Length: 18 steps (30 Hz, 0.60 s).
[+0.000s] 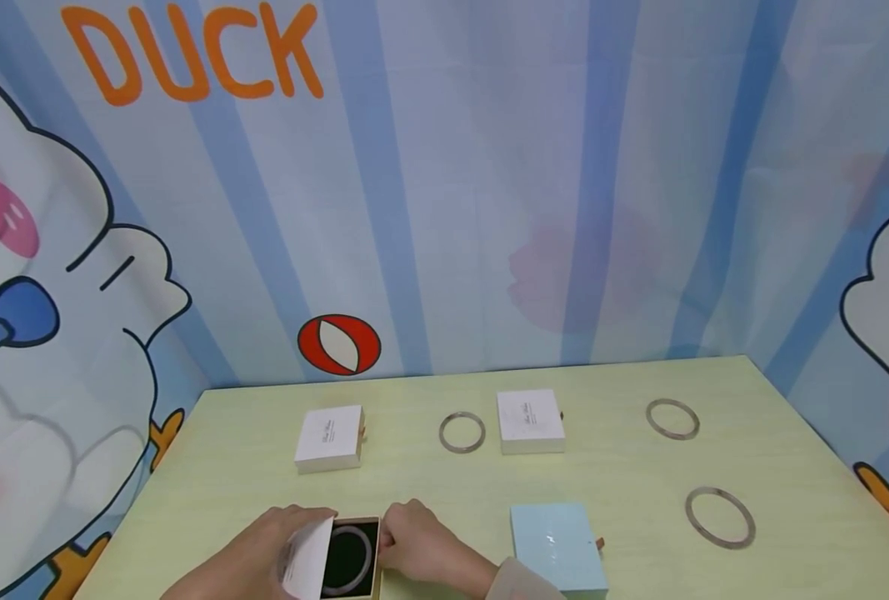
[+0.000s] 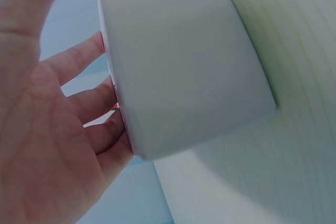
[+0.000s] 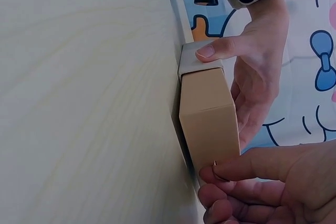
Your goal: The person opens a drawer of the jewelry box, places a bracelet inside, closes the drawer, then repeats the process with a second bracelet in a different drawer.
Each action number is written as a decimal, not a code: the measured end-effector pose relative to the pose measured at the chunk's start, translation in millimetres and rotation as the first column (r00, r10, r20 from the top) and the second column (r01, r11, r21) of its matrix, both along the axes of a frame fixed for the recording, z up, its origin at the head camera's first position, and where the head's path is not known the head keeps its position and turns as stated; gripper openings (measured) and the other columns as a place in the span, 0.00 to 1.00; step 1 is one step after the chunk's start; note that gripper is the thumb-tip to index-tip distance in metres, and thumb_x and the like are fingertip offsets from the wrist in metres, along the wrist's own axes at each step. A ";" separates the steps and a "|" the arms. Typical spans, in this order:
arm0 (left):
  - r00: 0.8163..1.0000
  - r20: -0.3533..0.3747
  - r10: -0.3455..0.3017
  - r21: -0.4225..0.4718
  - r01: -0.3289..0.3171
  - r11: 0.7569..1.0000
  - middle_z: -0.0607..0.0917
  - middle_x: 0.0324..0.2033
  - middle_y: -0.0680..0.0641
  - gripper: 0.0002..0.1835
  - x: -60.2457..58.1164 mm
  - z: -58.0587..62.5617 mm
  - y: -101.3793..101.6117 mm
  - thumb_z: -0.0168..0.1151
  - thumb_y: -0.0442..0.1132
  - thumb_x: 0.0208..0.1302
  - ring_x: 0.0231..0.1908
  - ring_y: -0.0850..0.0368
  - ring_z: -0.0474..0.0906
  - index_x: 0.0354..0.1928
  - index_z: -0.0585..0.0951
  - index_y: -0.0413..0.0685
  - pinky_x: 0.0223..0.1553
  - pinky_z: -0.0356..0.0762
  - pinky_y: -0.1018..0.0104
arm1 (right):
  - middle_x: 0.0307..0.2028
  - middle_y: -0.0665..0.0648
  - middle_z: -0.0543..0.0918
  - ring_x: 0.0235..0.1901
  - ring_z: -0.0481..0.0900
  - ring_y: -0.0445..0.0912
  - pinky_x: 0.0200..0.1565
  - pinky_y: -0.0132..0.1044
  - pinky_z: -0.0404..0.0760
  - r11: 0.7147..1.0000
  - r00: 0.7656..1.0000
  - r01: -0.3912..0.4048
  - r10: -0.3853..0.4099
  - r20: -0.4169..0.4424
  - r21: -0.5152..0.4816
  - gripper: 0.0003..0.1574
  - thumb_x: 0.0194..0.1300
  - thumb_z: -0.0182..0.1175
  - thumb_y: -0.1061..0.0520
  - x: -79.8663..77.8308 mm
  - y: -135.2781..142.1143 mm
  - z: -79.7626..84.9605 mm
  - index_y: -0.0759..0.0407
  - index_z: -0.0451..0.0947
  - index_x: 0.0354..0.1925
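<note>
So the right hand (image 1: pixel 425 542) has thumb and forefinger pinched together at the end of a tan drawer (image 3: pixel 210 135), on what looks like a tiny pull tab (image 3: pixel 216 171); the other fingers are curled in close. The left hand (image 1: pixel 245 554) is holding the white cover (image 1: pixel 307 558) that the drawer slides in, thumb on one side and fingers on the other.

The drawer's partly out, bottom of the head view, a bit left of centre. There's a grey bangle (image 1: pixel 370 550) lying in it on a dark lining (image 1: pixel 345 560), its left edge close up to the cover.

Moving out, a light blue box (image 1: pixel 556 542) with a little brown tab is at the bottom, right of centre, near the beige cuff (image 1: pixel 521 582) on the right arm. Further up the table (image 1: pixel 601 479) you've got a white box (image 1: pixel 329 437) left of centre and a second white box (image 1: pixel 531 421) just right of centre, with a loose bangle (image 1: pixel 462 450) between them. Two more bangles lie over on the right, an upper one (image 1: pixel 675 436) and a lower one (image 1: pixel 729 545).

Behind it all is a blue striped backdrop (image 1: pixel 474 208) with orange DUCK lettering (image 1: pixel 189 92) upper left.
</note>
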<state>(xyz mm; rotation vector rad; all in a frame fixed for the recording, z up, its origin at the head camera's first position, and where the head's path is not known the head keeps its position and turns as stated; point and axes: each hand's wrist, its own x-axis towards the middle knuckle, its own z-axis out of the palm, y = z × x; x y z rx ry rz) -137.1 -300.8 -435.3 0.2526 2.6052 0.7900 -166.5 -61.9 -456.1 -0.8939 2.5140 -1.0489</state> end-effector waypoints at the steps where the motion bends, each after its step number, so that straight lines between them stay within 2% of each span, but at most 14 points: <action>1: 1.000 -0.001 0.001 0.001 -0.001 1.000 0.76 0.58 0.46 0.55 0.0 0.4 0.2 0.84 0.63 0.33 0.54 0.46 0.68 0.67 0.73 0.51 0.53 0.72 0.32 | 0.05 0.40 0.57 0.08 0.52 0.32 0.16 0.23 0.52 1.000 1.000 0.001 -0.001 0.000 0.001 0.28 0.54 0.66 0.69 -0.1 0.0 0.2 0.53 0.66 0.06; 10: 1.000 -0.018 0.016 -0.013 -0.016 1.000 0.76 0.58 0.46 0.56 -0.3 0.4 1.7 0.83 0.65 0.32 0.53 0.46 0.69 0.67 0.73 0.53 0.52 0.74 0.34 | 0.06 0.40 0.60 0.09 0.55 0.33 0.16 0.24 0.54 1.000 1.000 0.008 -0.008 0.016 -0.012 0.25 0.54 0.66 0.69 -1.0 -0.2 1.4 0.55 0.70 0.08; 18: 1.000 0.004 -0.001 0.000 0.001 1.000 0.75 0.59 0.46 0.56 -0.7 -1.4 -1.6 0.84 0.63 0.33 0.55 0.46 0.68 0.68 0.73 0.52 0.53 0.71 0.31 | 0.05 0.41 0.61 0.08 0.53 0.32 0.16 0.23 0.54 0.999 0.999 -0.009 0.011 0.036 -0.038 0.23 0.54 0.66 0.70 -1.7 -1.4 -0.3 0.58 0.73 0.08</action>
